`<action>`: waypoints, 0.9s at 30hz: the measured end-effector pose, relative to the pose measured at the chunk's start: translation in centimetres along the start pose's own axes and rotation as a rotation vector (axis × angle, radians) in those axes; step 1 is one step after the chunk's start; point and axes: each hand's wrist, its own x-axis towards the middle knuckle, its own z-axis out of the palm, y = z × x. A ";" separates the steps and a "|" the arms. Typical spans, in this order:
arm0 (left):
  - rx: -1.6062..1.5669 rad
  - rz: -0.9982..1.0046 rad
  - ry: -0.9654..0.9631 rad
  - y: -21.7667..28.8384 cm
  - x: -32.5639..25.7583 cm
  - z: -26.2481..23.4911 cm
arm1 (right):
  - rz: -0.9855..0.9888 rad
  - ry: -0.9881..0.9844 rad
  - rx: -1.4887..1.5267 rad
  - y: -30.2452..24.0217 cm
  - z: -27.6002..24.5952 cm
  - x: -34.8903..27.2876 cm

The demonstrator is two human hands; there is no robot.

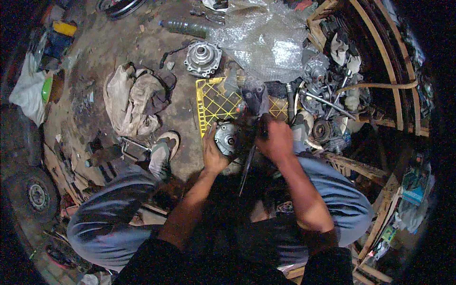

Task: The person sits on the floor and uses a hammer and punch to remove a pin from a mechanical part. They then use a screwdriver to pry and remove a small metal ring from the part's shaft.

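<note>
My left hand (214, 157) grips the left side of a round metal housing (222, 137) with a hub in its middle. My right hand (277, 140) is closed, to the right of the housing. A long thin rod-like tool (245, 173) slants down and to the left from below that fist; its handle end is hidden by the fingers. Dark shadow covers the space between my hands, so what lies there cannot be made out. Beyond them is a yellow plastic crate (200, 104), with a dark grey part (256, 97) lying over its middle.
A flanged metal hub (203, 58) stands on the floor behind the crate, near bubble wrap (266, 40) and a plastic bottle (185, 27). A crumpled cloth (133, 99) lies at left. Metal parts (320, 102) crowd the right, beside a wooden frame (380, 42).
</note>
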 end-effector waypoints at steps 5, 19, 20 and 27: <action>0.056 -0.033 -0.024 -0.8 -0.2 0.4 | 0.031 -0.020 0.023 0.6 -0.1 0.0; 0.201 0.056 -0.071 -0.7 0.5 0.0 | -0.080 0.022 0.040 0.7 0.3 -0.7; 0.198 0.053 -0.072 -0.5 0.5 0.0 | -0.103 0.056 0.057 0.8 0.4 -0.8; 0.235 0.075 -0.033 -0.3 0.5 0.3 | -0.122 -0.071 0.012 0.4 0.1 -0.6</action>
